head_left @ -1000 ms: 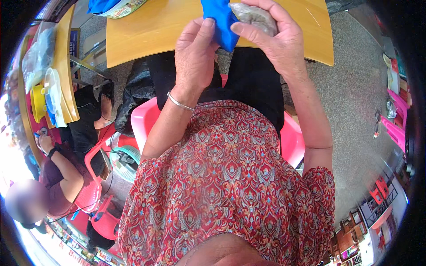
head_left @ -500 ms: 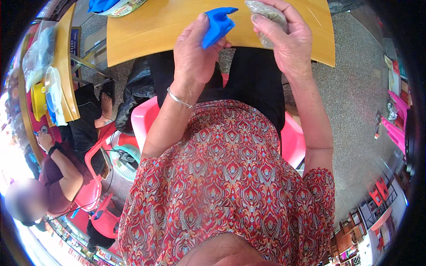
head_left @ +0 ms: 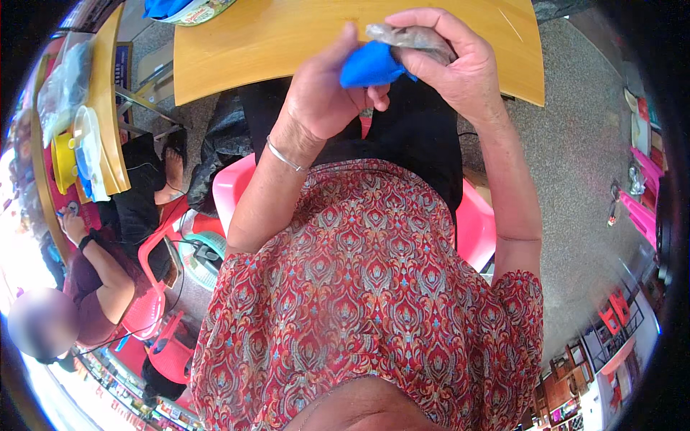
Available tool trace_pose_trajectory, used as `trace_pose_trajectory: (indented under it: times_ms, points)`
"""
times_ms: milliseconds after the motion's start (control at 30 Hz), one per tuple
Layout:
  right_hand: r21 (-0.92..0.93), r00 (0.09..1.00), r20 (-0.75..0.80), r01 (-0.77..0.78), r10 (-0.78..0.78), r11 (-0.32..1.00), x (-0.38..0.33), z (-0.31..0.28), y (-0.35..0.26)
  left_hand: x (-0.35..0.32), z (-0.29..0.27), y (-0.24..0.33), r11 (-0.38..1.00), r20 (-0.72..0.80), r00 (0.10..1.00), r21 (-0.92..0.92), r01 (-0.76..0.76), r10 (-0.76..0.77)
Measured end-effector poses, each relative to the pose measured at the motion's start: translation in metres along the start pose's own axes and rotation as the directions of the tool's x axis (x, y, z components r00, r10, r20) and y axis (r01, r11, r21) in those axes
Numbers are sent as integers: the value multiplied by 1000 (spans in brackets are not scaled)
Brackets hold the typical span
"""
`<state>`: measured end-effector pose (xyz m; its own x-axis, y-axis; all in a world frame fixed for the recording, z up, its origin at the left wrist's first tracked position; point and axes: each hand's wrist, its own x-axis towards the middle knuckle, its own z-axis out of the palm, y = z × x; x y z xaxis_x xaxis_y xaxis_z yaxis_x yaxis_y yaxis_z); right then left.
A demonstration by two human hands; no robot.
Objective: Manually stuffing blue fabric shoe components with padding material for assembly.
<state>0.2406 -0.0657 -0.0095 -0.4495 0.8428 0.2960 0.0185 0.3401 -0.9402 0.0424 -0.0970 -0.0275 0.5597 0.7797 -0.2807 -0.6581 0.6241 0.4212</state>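
My left hand (head_left: 320, 97), with a silver bangle at the wrist, supports a small blue fabric piece (head_left: 370, 66) on its curled fingers. Its thumb is raised off the fabric and blurred. My right hand (head_left: 463, 68) grips a small clear plastic bag (head_left: 420, 42) with greyish contents I cannot make out, between thumb and fingers. One end of the bag lies right above the blue piece, and the two overlap. Whether the bag goes inside the fabric is hidden. Both hands are raised above my lap, by the near edge of a yellow wooden table (head_left: 266, 54).
At the table's far left stands a round tub (head_left: 205, 13) with blue fabric in it. Further left, a co-worker (head_left: 104, 287) sits by another table holding a yellow basin (head_left: 63, 164) and plastic bags (head_left: 65, 97). I sit on a pink chair (head_left: 474, 226).
My right hand has turned and brought the plastic bag left and down against the blue fabric piece. My left hand has shifted slightly right, and its thumb has lifted off the fabric.
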Motion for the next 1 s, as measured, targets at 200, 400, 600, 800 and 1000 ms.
trace_pose_trajectory:
  times_ms: [200, 400, 600, 800, 1000]
  points:
    - [384, 943, -157, -215, 293, 898, 6, 10, -7, -2, 6, -16, 714, -171, 783, 558, -423, 598]
    - [225, 949, -139, -247, 282, 943, -2, 17, 12, 1, 10, -19, 553, -23, 691, 620, -557, 723]
    - [655, 921, -288, 389, -262, 648, 9, 19, 29, 2, -1, -15, 769, -144, 771, 300, -564, 621]
    - [256, 972, -184, 188, -143, 948, 0, 11, -2, -1, -12, -20, 875, -171, 859, 135, -466, 483]
    - [419, 929, -100, -287, 358, 861, 4, 17, -22, -1, -14, -20, 911, -13, 918, 132, -391, 396]
